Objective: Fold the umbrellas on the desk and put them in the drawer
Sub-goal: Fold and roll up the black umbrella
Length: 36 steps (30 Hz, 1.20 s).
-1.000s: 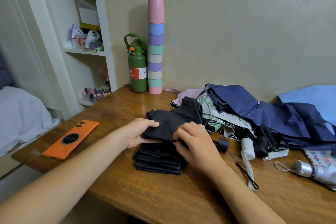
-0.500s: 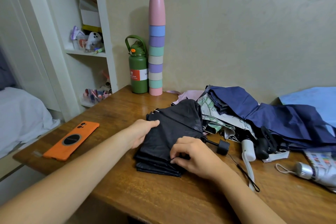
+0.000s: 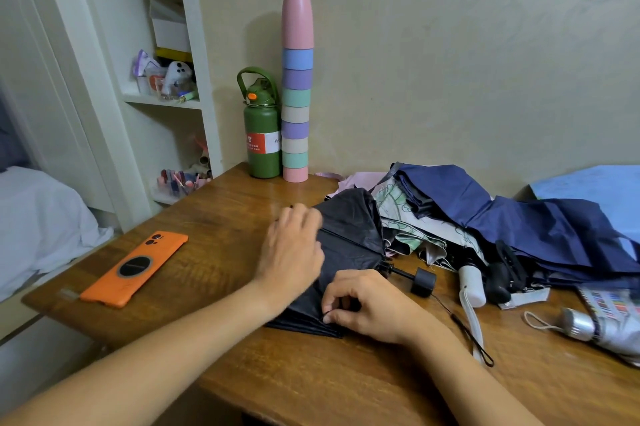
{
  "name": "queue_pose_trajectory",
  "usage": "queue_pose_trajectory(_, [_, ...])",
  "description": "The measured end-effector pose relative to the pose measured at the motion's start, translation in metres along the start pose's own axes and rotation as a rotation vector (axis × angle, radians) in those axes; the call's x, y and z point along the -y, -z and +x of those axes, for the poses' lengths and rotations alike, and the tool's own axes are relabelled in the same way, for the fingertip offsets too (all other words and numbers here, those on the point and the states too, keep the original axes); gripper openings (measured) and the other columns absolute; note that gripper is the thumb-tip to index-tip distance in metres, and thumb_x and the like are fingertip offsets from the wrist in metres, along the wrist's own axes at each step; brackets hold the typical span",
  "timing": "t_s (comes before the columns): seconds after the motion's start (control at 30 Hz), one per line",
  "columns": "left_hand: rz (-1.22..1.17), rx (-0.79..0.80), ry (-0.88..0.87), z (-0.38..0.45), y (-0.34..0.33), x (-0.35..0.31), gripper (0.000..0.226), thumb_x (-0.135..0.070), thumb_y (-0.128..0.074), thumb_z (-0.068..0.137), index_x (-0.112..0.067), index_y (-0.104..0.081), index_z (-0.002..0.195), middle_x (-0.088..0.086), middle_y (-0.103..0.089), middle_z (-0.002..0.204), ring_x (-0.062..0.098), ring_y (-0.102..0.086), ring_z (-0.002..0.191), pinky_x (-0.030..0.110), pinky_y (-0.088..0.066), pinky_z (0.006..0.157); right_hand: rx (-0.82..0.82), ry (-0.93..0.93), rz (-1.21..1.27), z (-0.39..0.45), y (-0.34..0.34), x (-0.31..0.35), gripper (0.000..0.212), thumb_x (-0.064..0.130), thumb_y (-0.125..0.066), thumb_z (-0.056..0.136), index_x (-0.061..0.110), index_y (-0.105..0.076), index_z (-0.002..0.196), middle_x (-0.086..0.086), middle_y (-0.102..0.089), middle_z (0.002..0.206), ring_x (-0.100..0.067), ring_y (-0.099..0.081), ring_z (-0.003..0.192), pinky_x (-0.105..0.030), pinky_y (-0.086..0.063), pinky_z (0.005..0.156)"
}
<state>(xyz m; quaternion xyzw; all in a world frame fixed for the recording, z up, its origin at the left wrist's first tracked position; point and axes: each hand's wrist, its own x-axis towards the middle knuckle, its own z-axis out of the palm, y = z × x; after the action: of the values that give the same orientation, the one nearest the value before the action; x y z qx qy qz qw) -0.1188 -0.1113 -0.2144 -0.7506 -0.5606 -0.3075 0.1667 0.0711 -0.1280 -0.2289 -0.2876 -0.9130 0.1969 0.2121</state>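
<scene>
The black umbrella (image 3: 349, 238) lies mid-counter (image 3: 221, 218), half-pleated, its handle (image 3: 423, 282) poking right. My right hand (image 3: 367, 308) pinches the near folds; my left hand (image 3: 292, 249) lies flat over the canopy, grasping nothing I can see. If that pinch slips, I reckon the stacked pleats spring loose. The fabric could also snag the umbrella pile (image 3: 502, 228) touching its far side.

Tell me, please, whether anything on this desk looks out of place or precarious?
The tall cup stack by the green bottle looks easy to topple, and the unfolded umbrellas lie heaped together on the desk.
</scene>
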Motion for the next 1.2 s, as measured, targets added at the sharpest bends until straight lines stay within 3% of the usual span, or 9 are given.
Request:
queue_pose_trajectory(0.07, [-0.04,0.155,-0.211,-0.007,-0.012,0.0,0.042,-0.024,-0.064,0.094,-0.019,-0.057,0.135,0.005,-0.05,0.146,0.025,-0.043,0.139,0.043,-0.044,0.111,-0.003,-0.006,0.027,0.0,0.0,0.001,0.006,0.029,-0.078,0.089,0.025,-0.074,0.088,0.011,-0.066,0.092,-0.01,-0.062,0.085,-0.029,-0.053,0.077])
queue_pose_trajectory(0.13, [-0.032,0.319,-0.258,-0.014,-0.021,0.006,0.054,-0.038,-0.035,0.105,-0.028,-0.036,0.158,0.004,-0.022,0.169,0.022,-0.013,0.158,0.04,-0.019,0.127,-0.005,-0.02,0.049,-0.002,0.002,0.001,0.01,0.033,-0.077,0.09,0.023,-0.076,0.087,0.011,-0.068,0.093,-0.009,-0.062,0.087,-0.026,-0.052,0.079])
queue_pose_trajectory(0.2, [-0.069,0.448,-0.26,-0.021,-0.028,0.014,0.065,-0.052,-0.008,0.101,-0.036,-0.009,0.165,-0.001,0.007,0.173,0.015,0.014,0.158,0.036,0.0,0.129,-0.003,-0.037,0.054,-0.003,0.004,0.001,0.017,0.039,-0.075,0.091,0.023,-0.077,0.087,0.012,-0.069,0.093,-0.008,-0.064,0.088,-0.027,-0.052,0.081])
queue_pose_trajectory(0.3, [-0.093,0.526,-0.289,-0.028,-0.033,0.021,0.069,-0.058,-0.006,0.099,-0.037,0.011,0.162,-0.005,0.029,0.168,0.011,0.032,0.152,0.039,0.011,0.127,-0.036,-0.067,0.039,-0.003,0.006,0.001,0.02,0.044,-0.067,0.096,0.028,-0.076,0.089,0.013,-0.07,0.092,-0.008,-0.066,0.085,-0.03,-0.053,0.078])
queue_pose_trajectory(0.5, [-0.088,0.559,-0.247,-0.029,-0.032,0.017,0.071,-0.063,-0.024,0.106,-0.04,0.015,0.161,-0.008,0.035,0.165,0.009,0.036,0.149,0.049,0.011,0.127,-0.599,-0.367,-0.161,0.005,0.015,-0.024,0.015,0.03,-0.061,0.098,0.026,-0.069,0.11,0.013,-0.06,0.105,-0.002,-0.055,0.099,-0.023,-0.046,0.087])
queue_pose_trajectory(0.83, [-0.075,0.577,-0.256,-0.029,-0.03,0.016,0.076,-0.07,-0.022,0.103,-0.04,0.021,0.159,-0.008,0.039,0.163,0.008,0.039,0.148,0.05,0.009,0.127,-0.251,-0.678,-0.254,0.017,0.023,-0.036,0.043,0.059,-0.047,0.099,0.045,-0.056,0.138,0.01,-0.063,0.134,-0.015,-0.057,0.125,-0.04,-0.05,0.099])
queue_pose_trajectory(0.93, [-0.071,0.578,-0.255,-0.029,-0.031,0.015,0.076,-0.07,-0.022,0.104,-0.04,0.022,0.158,-0.008,0.04,0.162,0.008,0.04,0.147,0.049,0.009,0.127,-0.238,-0.694,-0.082,0.018,0.029,-0.032,0.046,0.06,-0.051,0.098,0.038,-0.061,0.138,0.016,-0.063,0.137,-0.011,-0.057,0.128,-0.038,-0.048,0.104])
queue_pose_trajectory(1.07, [-0.074,0.566,-0.255,-0.03,-0.031,0.016,0.075,-0.07,-0.022,0.104,-0.041,0.021,0.159,-0.009,0.04,0.162,0.008,0.04,0.147,0.048,0.01,0.127,-0.529,-0.582,0.56,0.012,0.037,-0.015,0.024,0.042,-0.062,0.099,0.029,-0.079,0.108,0.014,-0.077,0.107,-0.005,-0.069,0.106,-0.028,-0.053,0.092])
queue_pose_trajectory(1.2, [-0.086,0.554,-0.247,-0.03,-0.032,0.017,0.075,-0.07,-0.023,0.104,-0.041,0.017,0.16,-0.01,0.039,0.163,0.008,0.039,0.147,0.047,0.009,0.127,-0.673,-0.503,0.663,0.012,0.027,-0.01,0.025,0.039,-0.073,0.093,0.018,-0.066,0.103,-0.004,-0.071,0.092,-0.019,-0.068,0.092,-0.038,-0.051,0.086])
